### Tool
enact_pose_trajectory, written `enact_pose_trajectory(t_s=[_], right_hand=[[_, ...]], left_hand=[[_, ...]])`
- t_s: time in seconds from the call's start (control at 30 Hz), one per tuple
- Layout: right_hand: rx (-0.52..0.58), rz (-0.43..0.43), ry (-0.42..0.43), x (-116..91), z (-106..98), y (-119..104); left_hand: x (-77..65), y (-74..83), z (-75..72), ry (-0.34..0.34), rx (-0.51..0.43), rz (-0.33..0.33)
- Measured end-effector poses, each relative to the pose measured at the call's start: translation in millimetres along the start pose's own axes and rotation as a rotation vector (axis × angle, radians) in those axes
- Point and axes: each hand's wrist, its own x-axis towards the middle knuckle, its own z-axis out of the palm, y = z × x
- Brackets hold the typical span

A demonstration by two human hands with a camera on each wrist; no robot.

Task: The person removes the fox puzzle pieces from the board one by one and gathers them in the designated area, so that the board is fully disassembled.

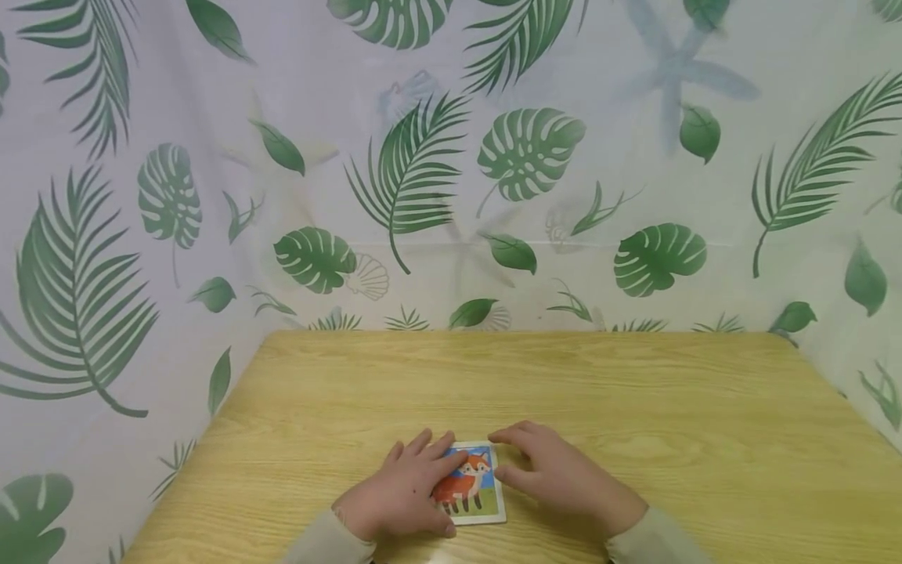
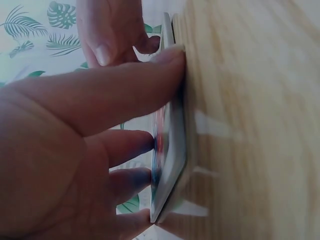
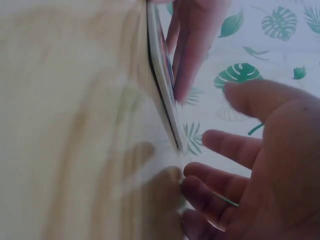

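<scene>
A square fox picture board (image 1: 482, 503) with a white border lies on the table near the front edge. My left hand (image 1: 405, 487) spreads over its left part, hiding that side of the picture. In the left wrist view, the thumb rests at the edge of the board (image 2: 176, 135) and the straight fingertips touch its face. My right hand (image 1: 564, 474) is just off the right edge, thumb and fingers apart. The right wrist view has nothing between those loosely bent fingers, beside a corner of the board (image 3: 162, 75).
The wood-grain table (image 1: 599, 384) stretches behind and to both sides of the board. A pale cloth (image 1: 437, 305) printed with green leaves hangs along its back and sides.
</scene>
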Motion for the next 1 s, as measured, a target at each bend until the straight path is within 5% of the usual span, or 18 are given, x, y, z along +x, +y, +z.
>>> enact_pose_trajectory(t_s=[0.53,1.0], right_hand=[[-0.007,-0.008,0.034,24.2,14.4,5.6],[-0.032,-0.055,0.084,23.3,16.6,7.5]], left_hand=[[-2.3,-0.6,0.3,-0.036,0.0,0.014],[-2.0,-3.5,0.2,-0.043,0.018,0.027]])
